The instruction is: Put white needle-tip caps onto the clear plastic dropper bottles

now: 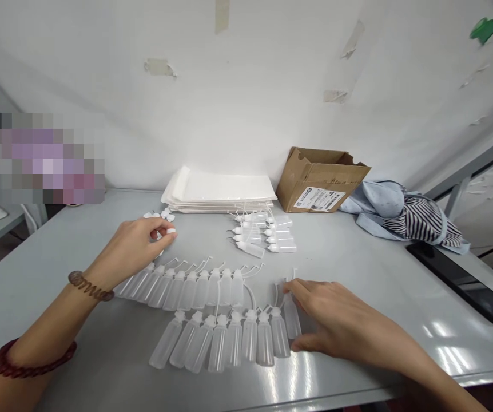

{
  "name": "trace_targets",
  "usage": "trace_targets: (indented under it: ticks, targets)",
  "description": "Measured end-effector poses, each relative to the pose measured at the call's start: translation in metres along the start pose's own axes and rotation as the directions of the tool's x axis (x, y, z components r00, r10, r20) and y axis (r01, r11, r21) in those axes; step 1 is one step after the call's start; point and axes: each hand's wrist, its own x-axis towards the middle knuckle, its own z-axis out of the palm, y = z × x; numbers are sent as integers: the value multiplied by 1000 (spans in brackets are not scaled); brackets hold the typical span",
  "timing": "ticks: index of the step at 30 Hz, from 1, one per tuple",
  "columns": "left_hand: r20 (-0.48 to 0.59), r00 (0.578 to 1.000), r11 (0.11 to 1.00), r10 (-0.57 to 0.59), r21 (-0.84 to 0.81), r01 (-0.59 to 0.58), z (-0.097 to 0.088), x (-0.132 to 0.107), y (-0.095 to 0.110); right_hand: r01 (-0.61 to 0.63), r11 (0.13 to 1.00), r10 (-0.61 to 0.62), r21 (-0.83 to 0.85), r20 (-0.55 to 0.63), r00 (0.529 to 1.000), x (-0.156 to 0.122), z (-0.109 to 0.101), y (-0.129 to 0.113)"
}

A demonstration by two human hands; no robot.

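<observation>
Grey tabletop [358, 257] held bottles [212, 343] lying necks toward the wall [272, 86]; the right hand [336, 320] lay open against the lower row's rightmost bottle [291, 317], the left hand [135, 246] pinched a white cap [170, 230] centre-left.

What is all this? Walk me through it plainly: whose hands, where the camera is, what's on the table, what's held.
There is no machine here. A person works with bare hands, and the single picture comes from a camera worn on that person's head, looking down. The left hand pinches a small white cap beside a little heap of caps. The right hand lies open on the end bottle of the near row. On the grey table lie two rows of small translucent bottles. Further back are a cluster of capped bottles, a stack of plastic bags, a cardboard box, a bundled cloth and a dark flat device.
</observation>
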Motion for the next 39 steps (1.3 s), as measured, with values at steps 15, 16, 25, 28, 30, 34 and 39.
trace_targets:
  ticks: [15,16,25,28,30,34,39]
  targets:
    - [-71,997,973,7,-231,-23,-17,-16,22,365,926,-287,96,-450,846,-1,-8,1]
    - [-51,999,952,15,-305,-30,-19,-22,28,426,903,-339,60,-511,790,2,-6,3]
    - [473,806,522,357,-816,248,-8,-76,69,563,809,-479,-169,-745,464,16,3,-9]
    - [541,755,467,369,-811,353,-2,-78,67,572,785,-517,-238,-762,391,19,6,-14]
    - [562,732,446,384,-807,386,1,-77,67,570,773,-539,-279,-762,358,21,8,-16]
    - [566,714,438,412,-810,389,2,-76,69,529,782,-559,-330,-747,360,22,10,-17]
    - [555,673,478,489,-816,326,-2,-75,71,438,820,-536,-369,-765,359,18,11,-21]
